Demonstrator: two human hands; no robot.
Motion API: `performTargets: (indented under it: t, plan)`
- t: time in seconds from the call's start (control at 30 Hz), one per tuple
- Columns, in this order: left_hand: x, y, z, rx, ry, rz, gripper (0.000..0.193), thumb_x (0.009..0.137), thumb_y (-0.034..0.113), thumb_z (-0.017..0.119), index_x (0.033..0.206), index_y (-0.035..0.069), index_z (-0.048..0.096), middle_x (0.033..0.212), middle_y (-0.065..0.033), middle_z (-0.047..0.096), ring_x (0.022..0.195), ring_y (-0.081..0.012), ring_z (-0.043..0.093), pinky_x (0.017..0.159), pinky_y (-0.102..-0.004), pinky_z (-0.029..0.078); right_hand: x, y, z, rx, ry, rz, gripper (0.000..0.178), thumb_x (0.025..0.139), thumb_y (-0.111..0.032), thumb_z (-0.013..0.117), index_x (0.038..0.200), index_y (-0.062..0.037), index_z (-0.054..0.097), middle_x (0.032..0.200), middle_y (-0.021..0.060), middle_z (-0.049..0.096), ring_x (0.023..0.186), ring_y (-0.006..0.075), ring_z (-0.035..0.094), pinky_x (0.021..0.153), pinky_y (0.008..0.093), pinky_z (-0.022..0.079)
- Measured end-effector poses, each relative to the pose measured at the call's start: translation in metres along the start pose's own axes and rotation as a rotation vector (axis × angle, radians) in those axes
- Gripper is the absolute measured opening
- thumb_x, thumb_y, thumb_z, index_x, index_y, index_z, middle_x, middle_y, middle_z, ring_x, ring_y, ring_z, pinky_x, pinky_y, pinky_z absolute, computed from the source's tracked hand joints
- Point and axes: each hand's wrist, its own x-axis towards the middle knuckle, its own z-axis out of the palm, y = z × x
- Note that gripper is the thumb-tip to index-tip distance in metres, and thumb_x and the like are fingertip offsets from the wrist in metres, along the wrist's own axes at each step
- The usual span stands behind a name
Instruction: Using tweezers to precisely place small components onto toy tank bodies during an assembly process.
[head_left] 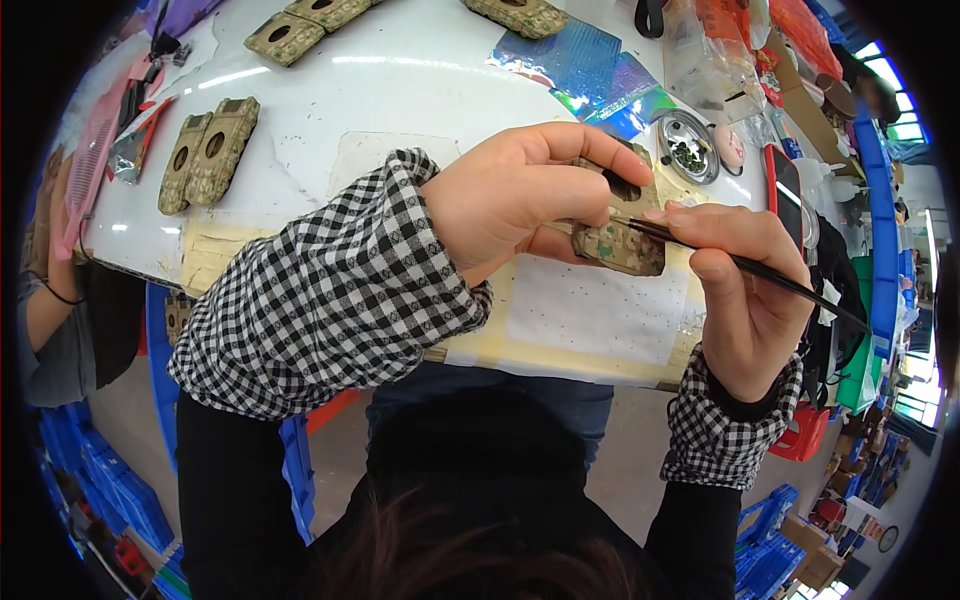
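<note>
My left hand (510, 190) grips a camouflage-painted toy tank hull (622, 248) over the front of the table, fingers wrapped round its sides. A dark round opening shows in the hull's upper part. Between the fingers of my right hand (752, 262) is a pair of black tweezers (785, 280). The tweezers' tips reach the hull's surface close to my left fingertips. Whether a small part is between the tips, I cannot tell. A round clear dish (664, 170) beyond my right hand has small dark green pieces (690, 155) in it.
More camouflage hulls (222, 150) lie at the left and along the far side of the table (300, 120). Shiny blue film packets (575, 62), plastic bags (700, 65) and a red-edged phone (786, 195) lie to the right. Another person's arm (55, 290) is at the left edge.
</note>
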Motion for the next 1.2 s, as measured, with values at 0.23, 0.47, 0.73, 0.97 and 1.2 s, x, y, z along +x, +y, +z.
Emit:
performTargets:
  t: [0.23, 0.47, 0.73, 0.97, 1.2]
  plan:
    - [0.0010, 0.0011, -0.0012, -0.048, 0.002, -0.037, 0.041, 0.076, 0.007, 0.047, 0.117, 0.003, 0.049, 0.112, -0.0102, 0.054, 0.101, -0.0178, 0.057, 0.088, -0.0342, 0.050, 0.0001, 0.0006, -0.0008, 0.030, -0.006, 0.045, 0.015, 0.078, -0.007, 0.068, 0.088, 0.0034, 0.064, 0.088, 0.0117, 0.066, 0.081, 0.0196, 0.063, 0.075, 0.0282, 0.048]
    - [0.0009, 0.0034, -0.0007, -0.061, -0.015, -0.050, 0.040, 0.078, 0.007, 0.048, 0.118, 0.003, 0.047, 0.113, -0.0095, 0.053, 0.101, -0.0182, 0.057, 0.088, -0.0348, 0.049, -0.0004, 0.0016, -0.0018, 0.079, -0.007, 0.073, 0.016, 0.078, -0.006, 0.068, 0.090, 0.0040, 0.064, 0.088, 0.0139, 0.066, 0.084, 0.0229, 0.064, 0.077, 0.0304, 0.049]
    - [0.0003, 0.0051, -0.0002, -0.024, 0.010, -0.058, 0.038, 0.078, 0.003, 0.047, 0.116, 0.002, 0.048, 0.113, -0.0097, 0.052, 0.100, -0.0171, 0.057, 0.085, -0.0322, 0.050, 0.0007, 0.0011, -0.0010, 0.071, 0.006, 0.048, 0.016, 0.077, -0.007, 0.068, 0.089, 0.0038, 0.063, 0.087, 0.0133, 0.066, 0.085, 0.0241, 0.064, 0.078, 0.0318, 0.049]
    - [-0.0002, 0.0047, 0.0008, -0.043, 0.010, -0.047, 0.038, 0.078, 0.003, 0.048, 0.116, 0.002, 0.048, 0.112, -0.0096, 0.052, 0.100, -0.0171, 0.057, 0.085, -0.0319, 0.050, -0.0012, 0.0033, -0.0015, 0.075, -0.005, 0.066, 0.015, 0.077, -0.006, 0.068, 0.088, 0.0035, 0.063, 0.086, 0.0127, 0.066, 0.085, 0.0248, 0.064, 0.079, 0.0323, 0.049]
    - [0.0003, 0.0037, -0.0010, -0.034, 0.013, -0.057, 0.038, 0.077, 0.003, 0.048, 0.115, 0.002, 0.048, 0.112, -0.0096, 0.052, 0.101, -0.0168, 0.056, 0.085, -0.0315, 0.050, 0.0001, 0.0024, -0.0014, 0.073, -0.022, 0.059, 0.015, 0.077, -0.005, 0.068, 0.089, 0.0029, 0.063, 0.087, 0.0125, 0.066, 0.085, 0.0246, 0.064, 0.078, 0.0320, 0.049]
